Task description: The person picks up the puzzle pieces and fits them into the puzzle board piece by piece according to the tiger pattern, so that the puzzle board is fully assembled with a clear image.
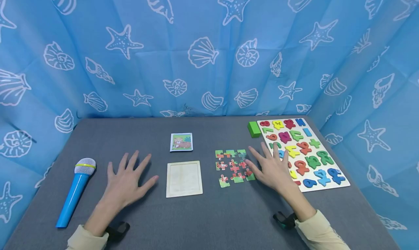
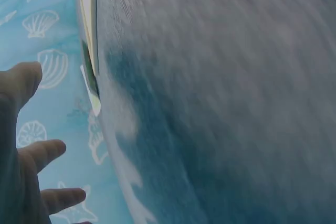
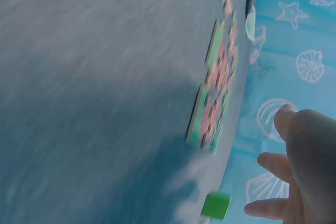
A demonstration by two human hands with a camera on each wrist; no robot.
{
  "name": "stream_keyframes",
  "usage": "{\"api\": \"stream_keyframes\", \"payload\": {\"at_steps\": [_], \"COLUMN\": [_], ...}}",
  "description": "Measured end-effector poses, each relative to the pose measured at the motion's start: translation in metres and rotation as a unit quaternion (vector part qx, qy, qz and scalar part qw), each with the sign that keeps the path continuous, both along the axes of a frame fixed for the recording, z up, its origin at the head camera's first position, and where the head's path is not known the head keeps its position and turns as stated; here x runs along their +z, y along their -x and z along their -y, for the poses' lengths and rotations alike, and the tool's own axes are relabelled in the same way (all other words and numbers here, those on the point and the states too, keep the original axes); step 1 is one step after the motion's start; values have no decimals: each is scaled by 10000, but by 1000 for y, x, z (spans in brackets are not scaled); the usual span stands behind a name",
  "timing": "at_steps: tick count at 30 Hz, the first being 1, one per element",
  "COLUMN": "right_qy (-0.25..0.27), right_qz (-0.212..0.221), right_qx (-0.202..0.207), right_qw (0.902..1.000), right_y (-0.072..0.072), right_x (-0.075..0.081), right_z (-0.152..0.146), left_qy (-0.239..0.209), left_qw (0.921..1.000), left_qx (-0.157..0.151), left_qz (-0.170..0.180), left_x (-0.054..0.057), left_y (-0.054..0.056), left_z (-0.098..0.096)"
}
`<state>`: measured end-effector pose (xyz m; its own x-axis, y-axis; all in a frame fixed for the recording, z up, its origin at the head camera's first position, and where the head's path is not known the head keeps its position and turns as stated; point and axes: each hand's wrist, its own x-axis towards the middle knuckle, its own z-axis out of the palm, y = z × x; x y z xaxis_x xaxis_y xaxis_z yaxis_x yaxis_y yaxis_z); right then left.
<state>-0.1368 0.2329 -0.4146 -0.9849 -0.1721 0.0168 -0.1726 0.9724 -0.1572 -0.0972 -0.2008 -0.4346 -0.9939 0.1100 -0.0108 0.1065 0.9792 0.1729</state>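
My left hand is spread with straight fingers over the grey table, between a blue toy microphone and a square wooden puzzle frame. It holds nothing. My right hand, fingers also spread and holding nothing, is between several loose jigsaw pieces and the letter and number board, partly covering the board's left side. The pieces lie in rough rows, red and green. Behind the frame lies a small picture card with an animal scene. Both wrist views show fingers apart above the table.
A green block sits at the board's far left corner. The grey table ends at a blue curtain with shells and starfish, behind and at both sides. Each wrist wears a black strap.
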Motion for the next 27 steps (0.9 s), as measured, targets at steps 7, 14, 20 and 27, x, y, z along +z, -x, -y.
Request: {"api": "stream_keyframes", "payload": {"at_steps": [7,14,20,27], "right_qy": [452,712,761,837], "right_qz": [20,-165,-93,158], "right_qx": [349,820,942,962], "right_qw": [9984,9940,9926,9917], "right_y": [8,18,27,36], "right_x": [-3,-7,-10,-9], "right_z": [22,46,66,80], "left_qy": [-141,-674,-868,-795], "left_qw": [9994,9950,9919,9890], "left_qx": [-320,-710,-858,-1131], "left_qz": [2,200,364,531], "left_x": [-3,-7,-9,-6], "left_y": [3,8,12,14], "left_z": [-16,-28,-35,-38]}}
